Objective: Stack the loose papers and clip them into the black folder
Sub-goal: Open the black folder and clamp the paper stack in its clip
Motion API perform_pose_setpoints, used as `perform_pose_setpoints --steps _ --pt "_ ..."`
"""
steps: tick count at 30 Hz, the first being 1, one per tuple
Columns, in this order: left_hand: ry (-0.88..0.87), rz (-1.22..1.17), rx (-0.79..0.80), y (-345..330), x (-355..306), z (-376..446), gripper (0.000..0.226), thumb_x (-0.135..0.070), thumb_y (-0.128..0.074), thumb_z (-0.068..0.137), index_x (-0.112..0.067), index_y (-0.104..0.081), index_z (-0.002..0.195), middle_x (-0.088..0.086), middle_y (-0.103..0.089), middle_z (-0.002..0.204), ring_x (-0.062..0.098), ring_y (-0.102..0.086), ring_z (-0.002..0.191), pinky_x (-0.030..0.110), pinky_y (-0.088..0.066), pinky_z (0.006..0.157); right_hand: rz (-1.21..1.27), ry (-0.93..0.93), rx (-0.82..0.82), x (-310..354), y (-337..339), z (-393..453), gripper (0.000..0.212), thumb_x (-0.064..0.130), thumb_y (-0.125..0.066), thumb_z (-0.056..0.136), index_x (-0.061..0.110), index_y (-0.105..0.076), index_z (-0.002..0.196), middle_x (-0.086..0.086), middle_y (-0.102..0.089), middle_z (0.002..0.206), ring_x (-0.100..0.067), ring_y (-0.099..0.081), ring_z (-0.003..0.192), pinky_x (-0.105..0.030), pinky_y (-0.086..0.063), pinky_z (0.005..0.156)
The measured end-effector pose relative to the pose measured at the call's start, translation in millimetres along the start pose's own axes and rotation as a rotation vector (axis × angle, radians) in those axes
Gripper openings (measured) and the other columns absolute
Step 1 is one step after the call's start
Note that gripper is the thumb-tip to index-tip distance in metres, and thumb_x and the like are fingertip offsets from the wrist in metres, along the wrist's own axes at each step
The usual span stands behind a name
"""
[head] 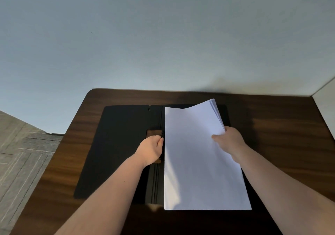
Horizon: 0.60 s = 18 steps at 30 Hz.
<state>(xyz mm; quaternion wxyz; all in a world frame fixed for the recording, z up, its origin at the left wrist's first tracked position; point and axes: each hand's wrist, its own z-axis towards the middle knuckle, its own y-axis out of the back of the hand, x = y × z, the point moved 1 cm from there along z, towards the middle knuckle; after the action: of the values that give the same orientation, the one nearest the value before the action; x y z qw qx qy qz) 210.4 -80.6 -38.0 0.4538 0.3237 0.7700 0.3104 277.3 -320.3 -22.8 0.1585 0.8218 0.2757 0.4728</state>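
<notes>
The black folder (117, 144) lies open flat on the dark wooden table (281, 144). A stack of white papers (195, 162) rests on its right half, left edge along the spine. My right hand (230, 140) grips the stack's right edge, thumb on top, lifting the far right corner so the sheets fan slightly. My left hand (152, 149) sits at the spine by the clip (154, 133), fingers curled against the stack's left edge; what the fingers hold is hidden.
A plain pale wall stands right behind the table. Grey patterned floor (21, 153) shows past the table's left edge. A white surface (326, 104) meets the table at the far right.
</notes>
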Motion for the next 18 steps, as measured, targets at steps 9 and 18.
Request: perform_pose_setpoints --steps 9,18 --pt "-0.022 0.041 -0.01 2 4 5 0.044 -0.034 -0.036 0.1 -0.017 -0.034 0.059 -0.003 -0.043 0.058 0.022 -0.044 0.063 0.03 -0.034 0.061 0.01 -0.017 -0.018 5 -4 6 0.019 0.01 -0.058 0.085 0.01 -0.058 0.104 -0.006 -0.058 0.095 -0.025 -0.057 0.088 -0.032 -0.047 0.068" --pt "-0.011 0.004 0.036 4 7 7 0.045 -0.035 -0.039 0.099 -0.018 -0.036 0.058 -0.004 -0.042 0.057 0.015 -0.04 0.055 0.029 -0.035 0.059 -0.016 0.001 -0.001 10 -7 12 0.013 0.011 -0.058 0.085 0.013 -0.056 0.097 -0.007 -0.059 0.093 -0.027 -0.058 0.089 -0.032 -0.046 0.067"
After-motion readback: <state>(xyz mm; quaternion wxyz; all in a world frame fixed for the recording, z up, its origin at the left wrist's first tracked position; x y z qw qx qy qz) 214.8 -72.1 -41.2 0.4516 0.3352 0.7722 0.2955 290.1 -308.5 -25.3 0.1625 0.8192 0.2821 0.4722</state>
